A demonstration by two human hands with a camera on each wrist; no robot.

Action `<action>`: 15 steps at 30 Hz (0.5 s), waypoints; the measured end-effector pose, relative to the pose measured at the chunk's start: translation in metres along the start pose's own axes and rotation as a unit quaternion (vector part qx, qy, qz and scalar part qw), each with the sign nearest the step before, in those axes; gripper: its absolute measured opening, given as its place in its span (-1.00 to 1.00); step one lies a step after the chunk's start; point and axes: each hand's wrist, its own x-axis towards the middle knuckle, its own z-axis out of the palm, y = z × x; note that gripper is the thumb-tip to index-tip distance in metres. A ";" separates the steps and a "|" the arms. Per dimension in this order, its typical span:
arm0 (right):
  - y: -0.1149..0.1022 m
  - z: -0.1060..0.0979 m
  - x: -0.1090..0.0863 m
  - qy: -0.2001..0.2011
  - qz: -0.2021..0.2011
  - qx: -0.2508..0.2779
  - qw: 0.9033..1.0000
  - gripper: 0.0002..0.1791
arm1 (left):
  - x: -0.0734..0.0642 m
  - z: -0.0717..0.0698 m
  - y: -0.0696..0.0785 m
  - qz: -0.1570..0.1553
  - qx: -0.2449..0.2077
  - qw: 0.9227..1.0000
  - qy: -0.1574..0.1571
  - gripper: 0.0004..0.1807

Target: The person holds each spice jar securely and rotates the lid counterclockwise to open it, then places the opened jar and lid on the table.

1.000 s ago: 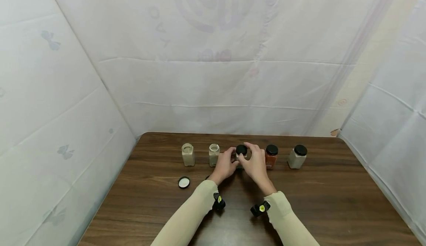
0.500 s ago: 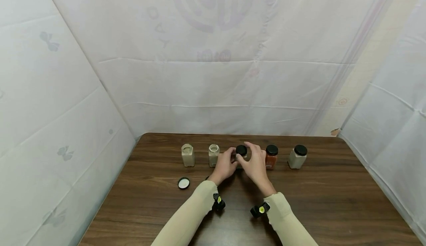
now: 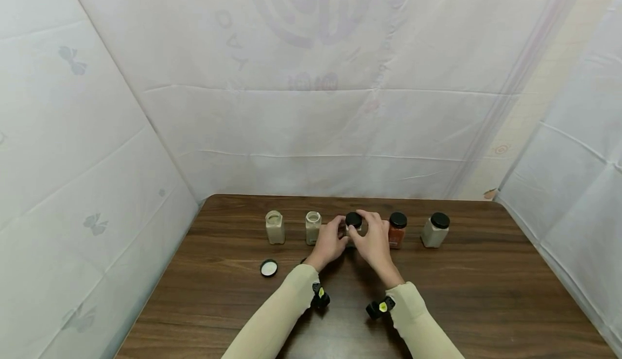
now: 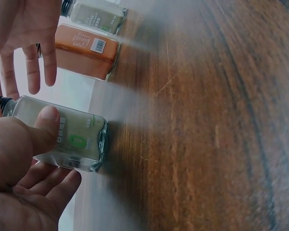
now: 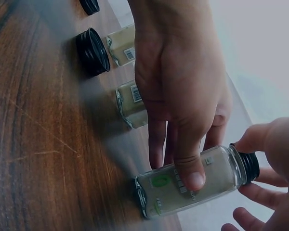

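A glass spice jar [image 4: 79,132] of pale powder with a green mark on its label stands in the middle of the row. My left hand [image 3: 330,244] grips its body, thumb pressed on the label side. On its black lid [image 5: 250,167] the thumb and fingers of my right hand [image 3: 373,243] pinch the rim. The lid sits on the jar's neck. Just left stands an uncovered jar [image 3: 313,227] of pale powder, and close on the right is a jar of orange-red powder [image 3: 396,236] with a black lid.
Another uncovered jar [image 3: 275,228] stands farther left, and a lidded pale jar [image 3: 434,231] at the right end. One loose lid [image 3: 269,268] lies upturned on the wooden table [image 3: 204,305]. A second loose lid [image 5: 92,52] is nearer the left arm. White cloth walls [image 3: 311,132] surround the table.
Both hands stay at the same jar. The right thumb and fingers shift slightly about the lid; the other jars stay in place.
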 end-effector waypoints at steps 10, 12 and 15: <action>0.000 0.001 0.000 -0.008 -0.004 0.005 1.000 -0.44 | 0.000 0.000 0.001 0.002 0.007 1.000 -0.004 -0.61; 0.000 0.001 0.000 -0.005 -0.003 0.007 1.000 -0.44 | 0.000 -0.001 0.000 0.006 0.004 1.000 -0.005 -0.60; 0.000 0.002 0.000 0.003 0.000 0.009 1.000 -0.43 | 0.000 -0.001 -0.001 0.008 0.010 1.000 -0.002 -0.58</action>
